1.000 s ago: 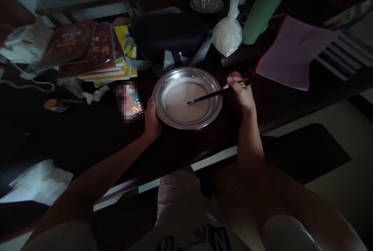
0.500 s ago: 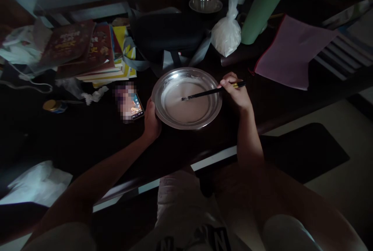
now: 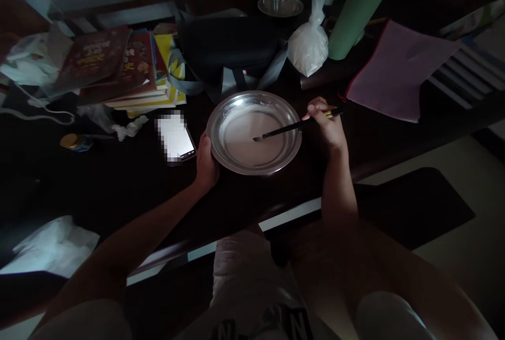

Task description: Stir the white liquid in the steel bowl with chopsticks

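1. The left hand (image 3: 205,163) clasps the near-left rim of the metal plate (image 3: 221,145), which sits on the dark table (image 3: 118,187) near its front edge.
2. The right hand (image 3: 327,128) pinches a pair of chopsticks (image 3: 290,127), tips down in the pale wet mix (image 3: 248,142) pooled in the plate.
3. Risk: the plate is shallow, so a hard stir could slop the mix over the rim, perhaps onto the lit phone (image 3: 179,142) just beside it.
4. Farther back stand a stack of books (image 3: 130,69), a knotted bag of white powder (image 3: 307,48) and a small bowl (image 3: 280,6).
5. The book covers carry printing, too dim to read.
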A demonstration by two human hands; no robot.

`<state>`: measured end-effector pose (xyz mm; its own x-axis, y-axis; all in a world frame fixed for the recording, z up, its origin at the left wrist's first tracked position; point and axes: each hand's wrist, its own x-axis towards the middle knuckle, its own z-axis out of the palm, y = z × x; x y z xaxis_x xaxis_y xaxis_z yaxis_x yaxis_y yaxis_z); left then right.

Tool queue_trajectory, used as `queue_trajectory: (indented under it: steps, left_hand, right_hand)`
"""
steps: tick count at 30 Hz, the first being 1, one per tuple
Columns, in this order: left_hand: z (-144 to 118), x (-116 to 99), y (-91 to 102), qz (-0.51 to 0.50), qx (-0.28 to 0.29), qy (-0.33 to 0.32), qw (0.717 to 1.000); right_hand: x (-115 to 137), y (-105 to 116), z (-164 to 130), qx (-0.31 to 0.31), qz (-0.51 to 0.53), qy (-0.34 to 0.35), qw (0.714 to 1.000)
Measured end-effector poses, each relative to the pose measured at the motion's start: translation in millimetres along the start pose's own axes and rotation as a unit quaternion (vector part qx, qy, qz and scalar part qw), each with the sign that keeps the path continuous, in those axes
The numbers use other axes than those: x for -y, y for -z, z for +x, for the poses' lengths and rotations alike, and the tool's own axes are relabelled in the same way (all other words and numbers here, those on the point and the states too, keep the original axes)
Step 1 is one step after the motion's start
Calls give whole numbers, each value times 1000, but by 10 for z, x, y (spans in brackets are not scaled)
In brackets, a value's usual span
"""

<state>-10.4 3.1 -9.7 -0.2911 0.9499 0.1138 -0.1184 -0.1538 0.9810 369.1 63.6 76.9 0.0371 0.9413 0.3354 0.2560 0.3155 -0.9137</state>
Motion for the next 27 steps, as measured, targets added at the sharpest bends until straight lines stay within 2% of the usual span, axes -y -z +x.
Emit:
queue_trajectory:
  steps: [3,8,13,18,23,27]
  left_hand:
    - [-3,0,-27,1,-16,-8,1000]
    - [7,-25,-17,4,-9,14,1000]
    - [10,-45,-16,-3,-12,22,1000]
    - [6,-16,-34,-20,-25,24,999]
    - [-9,-26,-24,-12,-12,15,1000]
    - [-12,-29,-31,-13,-23,8,1000]
  right_hand:
    - [31,-31,0,28,-9,0,1000]
    - [21,-32,6,-16,-11,3,1000]
    - [-10,-37,11,33,-20,7,999]
    - [-40,-10,8,-14,-2,6,1000]
    - [-44,-13,7,28,-14,-5,999]
    - [-55,-6,-3,-23,-9,-1,1000]
